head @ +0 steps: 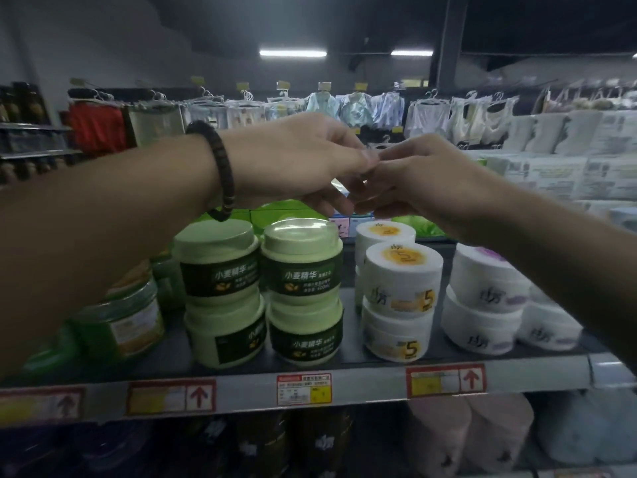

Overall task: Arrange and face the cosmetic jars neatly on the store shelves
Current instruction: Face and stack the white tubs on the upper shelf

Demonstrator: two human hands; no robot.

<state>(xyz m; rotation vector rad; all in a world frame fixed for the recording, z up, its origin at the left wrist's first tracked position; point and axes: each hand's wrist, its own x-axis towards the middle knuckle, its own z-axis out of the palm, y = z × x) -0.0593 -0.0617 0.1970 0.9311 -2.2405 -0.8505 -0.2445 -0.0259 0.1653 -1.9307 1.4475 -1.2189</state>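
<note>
Head view: left hand (293, 160) and right hand (424, 181) meet above the shelf (362, 384), bent fingers tip to tip. Pinching anything? Can't tell. Green jars (300, 260) stand stacked at the front edge, white jars (403, 274) just beside. Seemingly between jars; next, the lower-left green jar (224, 336) needs its label turned forward.

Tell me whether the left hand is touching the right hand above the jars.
Touching. The head view shows the left hand meeting the right hand above the shelf, its fingertips laid over the right fingers with no gap between them.
</note>
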